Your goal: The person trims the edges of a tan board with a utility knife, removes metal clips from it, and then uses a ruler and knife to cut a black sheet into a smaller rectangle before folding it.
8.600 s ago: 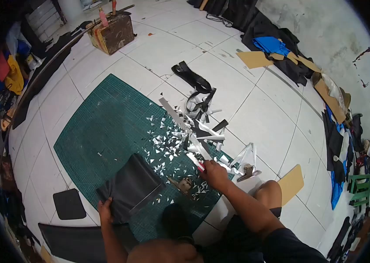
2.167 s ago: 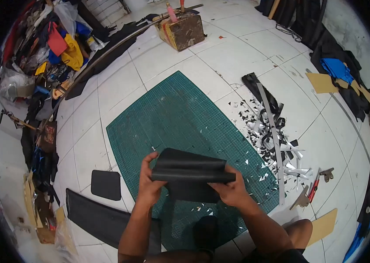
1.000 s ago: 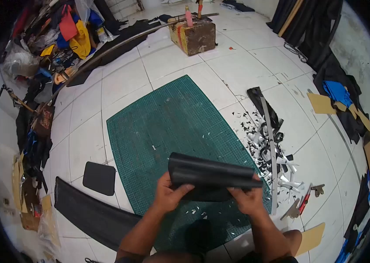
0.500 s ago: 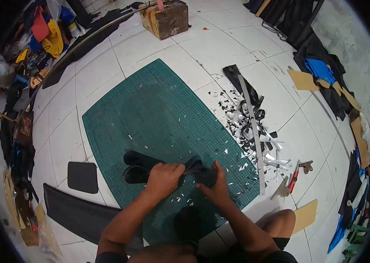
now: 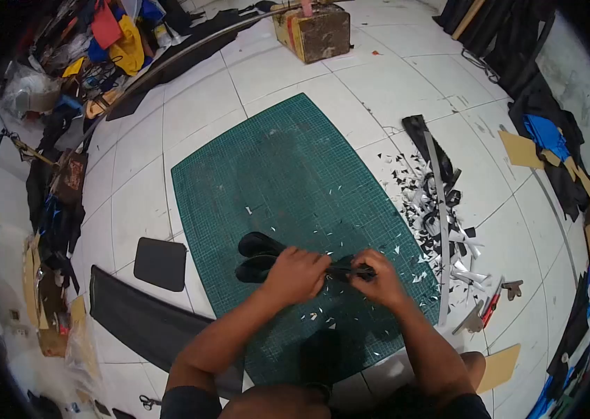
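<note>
My left hand [image 5: 298, 276] is closed around the middle of a bundle of folded black sheet material [image 5: 256, 244], whose rounded loops stick out to the left. At the bundle's narrow right end, the fingers of my right hand [image 5: 379, 279] are closed on the material. Both hands are over the lower part of a green cutting mat [image 5: 267, 174], which is scattered with small white scraps. My fingers cover much of the bundle between the hands.
A metal ruler [image 5: 443, 237] lies along the mat's right edge beside black and white offcuts [image 5: 417, 195]. Further right is a red cutter knife [image 5: 492, 307]. Left of the mat lie a black rounded square [image 5: 160, 264] and a long black sheet [image 5: 141, 318]. Scissors [image 5: 148, 401] are at bottom left.
My right hand was apart from the bundle with its fingers spread and is now closed on its right end. My left hand keeps its hold. The camera view has shifted left.
</note>
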A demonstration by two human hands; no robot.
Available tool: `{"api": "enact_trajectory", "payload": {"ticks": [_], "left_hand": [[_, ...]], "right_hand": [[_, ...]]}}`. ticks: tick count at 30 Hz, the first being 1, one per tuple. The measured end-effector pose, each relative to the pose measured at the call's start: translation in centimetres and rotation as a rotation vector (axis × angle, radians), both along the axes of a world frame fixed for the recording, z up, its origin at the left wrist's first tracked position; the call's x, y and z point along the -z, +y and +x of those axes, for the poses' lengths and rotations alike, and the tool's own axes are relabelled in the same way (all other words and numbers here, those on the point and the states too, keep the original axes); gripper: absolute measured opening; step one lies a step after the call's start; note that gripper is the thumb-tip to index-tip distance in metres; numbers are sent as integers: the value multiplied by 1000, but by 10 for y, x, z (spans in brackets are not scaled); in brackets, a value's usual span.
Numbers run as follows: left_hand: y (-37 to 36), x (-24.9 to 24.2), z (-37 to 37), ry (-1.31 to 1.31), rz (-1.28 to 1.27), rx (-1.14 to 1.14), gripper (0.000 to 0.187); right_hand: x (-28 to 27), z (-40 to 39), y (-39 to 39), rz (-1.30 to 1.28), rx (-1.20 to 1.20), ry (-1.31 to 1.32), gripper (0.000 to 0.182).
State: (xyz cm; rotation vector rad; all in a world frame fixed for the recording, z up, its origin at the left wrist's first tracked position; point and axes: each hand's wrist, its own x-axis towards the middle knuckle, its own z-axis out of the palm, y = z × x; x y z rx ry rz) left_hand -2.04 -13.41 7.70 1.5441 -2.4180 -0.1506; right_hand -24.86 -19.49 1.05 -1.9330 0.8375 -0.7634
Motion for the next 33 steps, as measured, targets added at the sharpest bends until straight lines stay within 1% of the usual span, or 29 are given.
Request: {"api": "enact_trajectory", "payload": {"ticks": [1, 4, 6, 9, 10, 12, 15, 18, 21, 24, 27, 28, 30, 33], "left_hand": [[0, -3, 8, -7, 0, -27, 22], [7, -8, 45, -29, 13, -86, 19], [12, -7, 63, -58, 36, -123, 16], [18, -7, 68, -54, 202, -184, 17], [19, -10, 67, -51, 221, -181, 18], [20, -19, 65, -48, 249, -180, 20], [17, -15, 59, -128, 292, -159, 33], [20, -35, 39, -79, 129, -194, 47], [10, -43, 1, 11, 60, -178, 58], [-1, -15, -17, 64, 4, -71, 46], [-1, 2, -13, -38, 186, -80, 29], [-3, 4, -12, -28, 159, -62, 26], [-3, 6, -10, -7, 117, -30, 21], [-4, 4, -9, 20, 59, -10, 20]], "right_hand": [[0, 0, 1, 23, 33, -59, 24], [-10, -3, 3, 120, 68, 64, 21], [-13, 0, 4, 129, 106, 102, 22], [-22, 1, 2, 81, 105, 129, 25], [-23, -1, 3, 59, 95, 135, 25], [-17, -4, 3, 91, 80, 113, 27], [-11, -4, 4, 73, 81, 79, 30], [-16, -4, 6, 89, 79, 96, 32], [-16, -5, 3, 62, 71, 111, 38], [-16, -8, 3, 80, 18, 121, 48], [-24, -14, 0, 57, -10, 185, 60], [-27, -15, 0, 40, -14, 211, 63], [-42, -21, -8, -139, -136, 260, 66], [-71, -20, -16, -360, -277, 333, 66]]}}
